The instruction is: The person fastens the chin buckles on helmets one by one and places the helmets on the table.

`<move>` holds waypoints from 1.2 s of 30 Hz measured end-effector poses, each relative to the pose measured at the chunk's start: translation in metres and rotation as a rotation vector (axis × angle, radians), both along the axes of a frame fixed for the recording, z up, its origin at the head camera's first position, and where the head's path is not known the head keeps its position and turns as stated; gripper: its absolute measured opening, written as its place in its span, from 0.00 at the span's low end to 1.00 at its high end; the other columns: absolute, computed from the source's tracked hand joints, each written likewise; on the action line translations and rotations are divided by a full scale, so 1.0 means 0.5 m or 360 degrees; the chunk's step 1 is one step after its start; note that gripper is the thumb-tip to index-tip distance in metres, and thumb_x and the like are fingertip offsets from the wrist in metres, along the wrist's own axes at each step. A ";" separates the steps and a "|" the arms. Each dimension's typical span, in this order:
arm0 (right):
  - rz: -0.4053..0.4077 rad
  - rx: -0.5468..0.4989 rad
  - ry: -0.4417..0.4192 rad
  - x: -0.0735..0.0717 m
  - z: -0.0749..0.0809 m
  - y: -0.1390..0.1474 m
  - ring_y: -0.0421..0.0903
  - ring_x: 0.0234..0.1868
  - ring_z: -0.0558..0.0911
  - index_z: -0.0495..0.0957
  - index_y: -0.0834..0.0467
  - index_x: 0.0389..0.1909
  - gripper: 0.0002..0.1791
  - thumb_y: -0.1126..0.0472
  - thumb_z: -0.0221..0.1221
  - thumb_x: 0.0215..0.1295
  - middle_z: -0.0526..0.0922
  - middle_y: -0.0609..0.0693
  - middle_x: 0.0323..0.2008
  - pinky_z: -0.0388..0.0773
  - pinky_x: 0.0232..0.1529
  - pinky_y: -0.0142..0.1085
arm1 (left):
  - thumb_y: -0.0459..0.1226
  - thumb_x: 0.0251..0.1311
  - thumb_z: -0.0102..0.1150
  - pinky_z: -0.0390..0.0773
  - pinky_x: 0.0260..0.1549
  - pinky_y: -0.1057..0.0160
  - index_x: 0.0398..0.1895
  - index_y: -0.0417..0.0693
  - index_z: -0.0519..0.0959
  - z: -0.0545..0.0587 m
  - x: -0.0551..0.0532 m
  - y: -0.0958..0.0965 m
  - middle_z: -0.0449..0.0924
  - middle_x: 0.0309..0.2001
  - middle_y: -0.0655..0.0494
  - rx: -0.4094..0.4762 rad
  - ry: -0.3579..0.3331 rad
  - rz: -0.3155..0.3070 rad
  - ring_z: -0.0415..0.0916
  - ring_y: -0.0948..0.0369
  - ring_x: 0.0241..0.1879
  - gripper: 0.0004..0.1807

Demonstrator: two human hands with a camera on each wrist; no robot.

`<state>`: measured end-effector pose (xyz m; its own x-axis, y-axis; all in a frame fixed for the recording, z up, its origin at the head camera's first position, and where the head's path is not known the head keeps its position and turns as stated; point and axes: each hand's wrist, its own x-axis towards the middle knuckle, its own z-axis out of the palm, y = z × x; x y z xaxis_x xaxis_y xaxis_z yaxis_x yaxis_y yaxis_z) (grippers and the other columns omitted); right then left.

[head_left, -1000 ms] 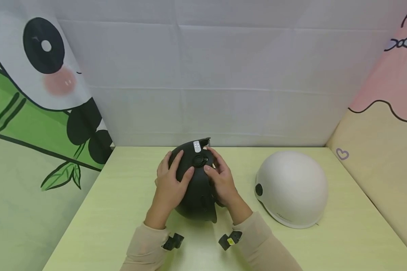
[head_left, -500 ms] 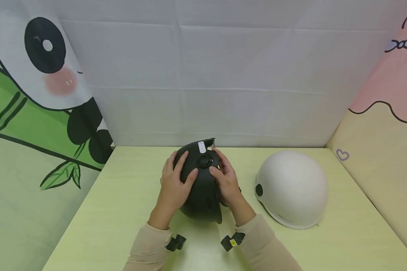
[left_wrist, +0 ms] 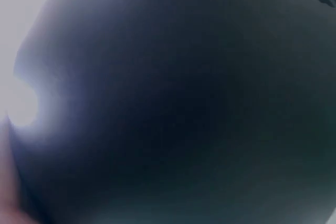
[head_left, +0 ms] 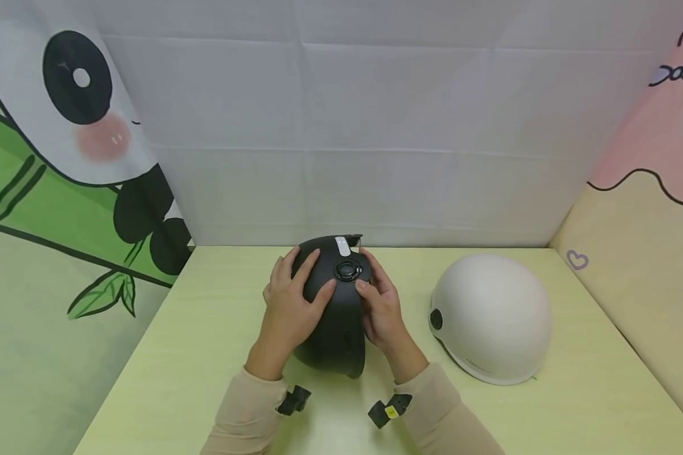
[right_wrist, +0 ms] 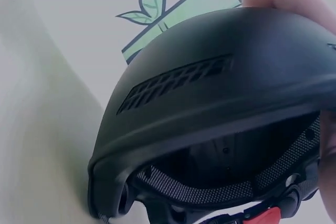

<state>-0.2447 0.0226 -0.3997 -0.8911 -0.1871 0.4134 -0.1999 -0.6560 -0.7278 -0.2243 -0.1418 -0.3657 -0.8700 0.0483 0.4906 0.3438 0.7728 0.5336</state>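
A matte black helmet (head_left: pixel 332 328) is tilted on its side at the middle of the table, its opening turned right. My left hand (head_left: pixel 287 306) grips the shell from the left, fingers and thumb spread over the outside. On the other side my right hand (head_left: pixel 384 309) pinches the rim, thumb outside, its other fingers partly hidden. A round black fitting (head_left: pixel 347 270) and a pale label (head_left: pixel 343 246) show near the top. Dark helmet shell (left_wrist: pixel 173 98) fills the left wrist view. The right wrist view shows a slotted vent (right_wrist: pixel 176 82), a mesh-edged liner (right_wrist: pixel 199 190) and a red strap piece (right_wrist: pixel 265 216).
A white helmet (head_left: pixel 492 319) sits dome up to the right of my right hand, with a round black fitting on its left side. A pale back wall (head_left: pixel 364 126) closes off the yellow-green table (head_left: pixel 205 328), with printed side walls left and right.
The black helmet first shifted slightly right with both hands, then turned a little; its lower front edge has swung left and its inside shows less. The white helmet stays put.
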 end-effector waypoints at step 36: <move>-0.0106 -0.0241 0.0024 0.010 -0.032 0.025 0.44 0.46 0.78 0.63 0.58 0.67 0.28 0.76 0.41 0.66 0.73 0.54 0.55 0.78 0.43 0.34 | 0.50 0.69 0.52 0.47 0.60 0.30 0.78 0.55 0.52 -0.057 -0.004 -0.059 0.43 0.76 0.46 0.0343 -0.0053 -0.0309 0.42 0.44 0.73 0.38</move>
